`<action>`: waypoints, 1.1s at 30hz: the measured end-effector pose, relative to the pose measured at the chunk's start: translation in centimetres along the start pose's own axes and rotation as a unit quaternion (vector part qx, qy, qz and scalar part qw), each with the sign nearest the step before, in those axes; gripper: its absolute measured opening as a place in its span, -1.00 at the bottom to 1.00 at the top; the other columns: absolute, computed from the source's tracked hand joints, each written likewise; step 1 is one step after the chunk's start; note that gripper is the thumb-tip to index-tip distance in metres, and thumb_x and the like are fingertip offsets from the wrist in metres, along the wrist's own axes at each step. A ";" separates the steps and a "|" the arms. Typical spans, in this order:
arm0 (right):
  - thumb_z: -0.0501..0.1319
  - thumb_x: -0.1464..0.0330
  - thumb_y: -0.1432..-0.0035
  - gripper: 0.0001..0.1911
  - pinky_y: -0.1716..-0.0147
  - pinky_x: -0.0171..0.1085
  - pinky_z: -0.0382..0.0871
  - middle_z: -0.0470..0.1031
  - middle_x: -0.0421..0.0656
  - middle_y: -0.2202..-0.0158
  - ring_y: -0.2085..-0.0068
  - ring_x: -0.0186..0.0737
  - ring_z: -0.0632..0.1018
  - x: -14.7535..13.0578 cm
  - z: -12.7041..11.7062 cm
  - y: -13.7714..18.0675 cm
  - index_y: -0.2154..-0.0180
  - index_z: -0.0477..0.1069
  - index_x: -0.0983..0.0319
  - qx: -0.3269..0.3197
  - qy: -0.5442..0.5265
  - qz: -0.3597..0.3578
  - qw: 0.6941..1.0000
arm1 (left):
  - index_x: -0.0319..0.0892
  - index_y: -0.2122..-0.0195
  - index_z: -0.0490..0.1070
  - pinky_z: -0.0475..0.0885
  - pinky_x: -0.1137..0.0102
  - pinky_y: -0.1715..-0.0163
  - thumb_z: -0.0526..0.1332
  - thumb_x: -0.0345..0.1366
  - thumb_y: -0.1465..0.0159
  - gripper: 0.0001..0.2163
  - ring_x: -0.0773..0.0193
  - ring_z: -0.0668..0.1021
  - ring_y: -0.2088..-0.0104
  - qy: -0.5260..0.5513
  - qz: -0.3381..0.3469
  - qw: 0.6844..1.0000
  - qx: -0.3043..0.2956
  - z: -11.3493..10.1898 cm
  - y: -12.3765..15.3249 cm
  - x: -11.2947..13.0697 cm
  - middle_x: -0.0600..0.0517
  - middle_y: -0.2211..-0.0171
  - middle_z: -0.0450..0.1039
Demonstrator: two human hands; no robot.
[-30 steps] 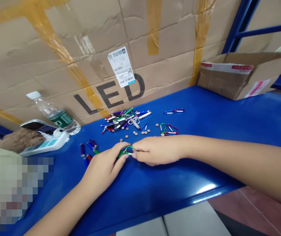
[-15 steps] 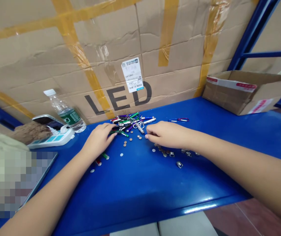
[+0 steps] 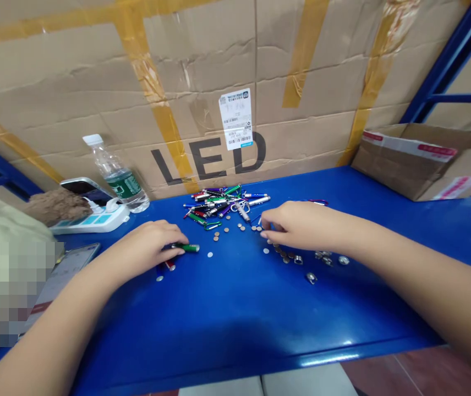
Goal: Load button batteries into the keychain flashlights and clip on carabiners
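My left hand (image 3: 153, 247) is closed around a green metal tube (image 3: 190, 248), whose end sticks out past the fingertips. Under that hand lie a red tube (image 3: 170, 265) and a silver button cell (image 3: 160, 279). My right hand (image 3: 297, 223) is closed, thumb near the curled fingers, low over scattered button cells (image 3: 242, 226); what it pinches, if anything, is hidden. Between and beyond the hands is a pile of small coloured keychain flashlights (image 3: 219, 204) with clips. Small silver metal caps (image 3: 311, 278) lie below the right wrist.
Against the large cardboard box (image 3: 202, 110) stands a water bottle (image 3: 122, 181). Left are a white power strip (image 3: 99, 220), a phone (image 3: 87, 190) and a flat device (image 3: 62, 280). An open carton (image 3: 404, 165) sits at the right back of the blue table (image 3: 227, 319).
My left hand has drawn back from the pile and taken hold of the green tube, which lay by the red one. My right hand stays near the button cells; the view has shifted slightly.
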State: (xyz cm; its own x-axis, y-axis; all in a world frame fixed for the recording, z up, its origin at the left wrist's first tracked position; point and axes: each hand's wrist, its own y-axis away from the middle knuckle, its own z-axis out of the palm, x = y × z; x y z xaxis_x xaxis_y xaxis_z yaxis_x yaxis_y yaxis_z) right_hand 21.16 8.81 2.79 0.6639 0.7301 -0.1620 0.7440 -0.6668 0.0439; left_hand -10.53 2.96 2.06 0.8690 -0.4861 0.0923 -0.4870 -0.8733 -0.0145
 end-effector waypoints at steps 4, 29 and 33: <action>0.14 0.26 -0.12 -0.78 0.50 -0.31 0.13 0.54 -0.14 0.33 0.42 -0.24 0.46 0.3 -0.6 0.8 0.24 0.50 0.17 -0.051 -0.004 0.011 0.999 | -0.10 0.19 0.48 0.46 0.36 0.20 0.10 -0.13 -0.29 -0.76 0.21 0.57 0.25 0.054 -0.037 0.995 0.078 -0.2 -0.1 2.8 -0.01 0.24 0.54; 0.22 0.35 -0.15 -0.88 0.54 -0.42 0.03 0.21 -0.37 0.63 0.59 -0.45 0.25 -3.8 2.4 0.1 0.25 0.47 0.25 0.136 -0.195 -0.149 0.960 | -0.12 0.19 0.39 0.39 0.48 0.25 0.16 -0.28 -0.30 -0.90 0.32 0.56 0.27 0.153 0.064 0.983 0.081 3.7 -0.8 7.0 0.11 0.27 0.52; 0.21 0.35 -0.19 -0.88 0.54 -0.41 0.00 0.24 -0.35 0.62 0.58 -0.45 0.25 -4.3 2.6 0.2 0.24 0.48 0.23 0.144 -0.167 -0.150 0.964 | -0.12 0.21 0.40 0.37 0.45 0.23 0.15 -0.29 -0.31 -0.91 0.30 0.56 0.26 0.119 0.084 0.984 0.098 3.8 -0.8 7.0 0.09 0.26 0.54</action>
State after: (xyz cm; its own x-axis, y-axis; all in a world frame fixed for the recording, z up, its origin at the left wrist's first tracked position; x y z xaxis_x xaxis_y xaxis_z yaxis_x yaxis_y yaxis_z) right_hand 18.26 5.10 0.90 0.3249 0.8392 -0.4360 0.8146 -0.4826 -0.3218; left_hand -3.71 0.12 -1.04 0.7211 -0.6230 0.3032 -0.5751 -0.7822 -0.2394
